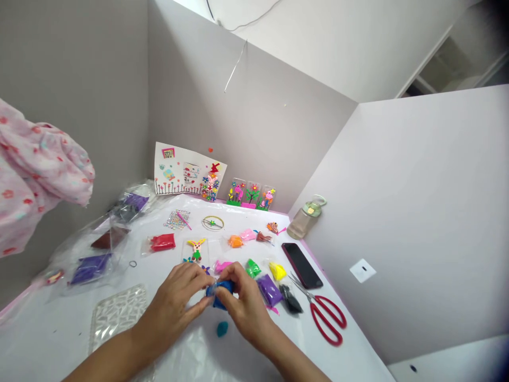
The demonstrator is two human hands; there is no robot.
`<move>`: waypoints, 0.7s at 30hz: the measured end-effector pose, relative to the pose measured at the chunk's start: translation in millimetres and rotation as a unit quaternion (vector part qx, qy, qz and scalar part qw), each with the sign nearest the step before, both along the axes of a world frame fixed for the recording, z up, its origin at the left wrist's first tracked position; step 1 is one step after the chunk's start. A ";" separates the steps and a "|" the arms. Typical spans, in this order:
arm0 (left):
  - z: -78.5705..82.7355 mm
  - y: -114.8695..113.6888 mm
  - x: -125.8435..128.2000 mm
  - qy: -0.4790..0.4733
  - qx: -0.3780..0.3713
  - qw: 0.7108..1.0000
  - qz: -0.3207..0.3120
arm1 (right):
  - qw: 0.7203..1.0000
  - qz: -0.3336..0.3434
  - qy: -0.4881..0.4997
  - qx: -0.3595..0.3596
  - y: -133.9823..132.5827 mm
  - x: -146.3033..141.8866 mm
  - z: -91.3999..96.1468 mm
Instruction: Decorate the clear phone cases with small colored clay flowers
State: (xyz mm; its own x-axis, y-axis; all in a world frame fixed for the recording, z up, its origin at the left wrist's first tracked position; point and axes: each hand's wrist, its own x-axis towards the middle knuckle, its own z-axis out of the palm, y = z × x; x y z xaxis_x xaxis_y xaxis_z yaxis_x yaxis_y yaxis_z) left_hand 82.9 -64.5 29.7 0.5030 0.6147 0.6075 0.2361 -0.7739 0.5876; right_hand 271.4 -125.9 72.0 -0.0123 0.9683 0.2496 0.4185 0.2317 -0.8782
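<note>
Between my two hands is a small clear packet of blue modelling clay (223, 295), raised a little over the white table. My left hand (181, 294) pinches the packet's left end with thumb and fingertips. My right hand (243, 300) grips its right side, fingers curled over the top. Just below them a teal lump of clay (222, 329) lies on the table. Beyond my hands rests a clear card with a clay rabbit figure (196, 250) and flowers, partly hidden by my left hand. Pink (223, 266) and green (252, 268) clay packets sit right behind my fingers.
Right of my hands lie purple clay (269, 289), black clay (290, 299), yellow clay (277, 271), red-handled scissors (326, 318) and a phone (302, 265). A bottle (306, 217) stands by the wall. At left are a textured clear tray (119, 315) and bagged packets (90, 268).
</note>
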 end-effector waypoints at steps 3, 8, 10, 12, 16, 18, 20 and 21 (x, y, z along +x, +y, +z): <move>8.5 -0.1 0.5 0.030 0.043 0.999 -0.014 | 0.999 0.012 0.043 -0.021 0.5 0.0 2.0; 12.1 -4.4 3.3 0.042 0.064 0.997 -0.034 | 0.990 0.041 0.119 -0.068 0.6 2.3 12.3; 10.3 -3.9 2.8 0.035 0.075 0.996 -0.040 | 0.979 0.048 0.169 -0.102 2.7 5.1 16.5; 8.7 -1.8 1.0 0.020 0.104 0.994 -0.033 | 0.971 0.049 0.200 -0.120 6.0 8.2 18.6; 6.1 1.0 -0.9 0.021 0.155 0.988 0.010 | 0.978 0.024 0.184 -0.097 10.0 9.4 15.5; 4.9 -0.2 0.9 0.035 0.147 0.988 0.017 | 0.988 -0.005 0.140 -0.070 9.2 6.9 12.2; 4.8 -1.8 3.5 0.035 0.097 0.995 0.003 | 0.995 -0.021 0.090 -0.048 7.1 4.1 9.6; 5.6 -2.2 4.6 0.032 0.037 0.999 -0.016 | 0.996 -0.020 0.072 -0.045 5.8 3.0 9.0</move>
State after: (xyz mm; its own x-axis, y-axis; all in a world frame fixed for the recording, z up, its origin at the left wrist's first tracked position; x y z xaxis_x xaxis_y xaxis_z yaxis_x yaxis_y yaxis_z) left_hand 87.5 -66.7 35.2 0.5607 0.5523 0.6170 0.2458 -0.8225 0.5129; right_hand 274.4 -120.0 81.0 0.0563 0.9857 0.1590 0.2930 0.1359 -0.9464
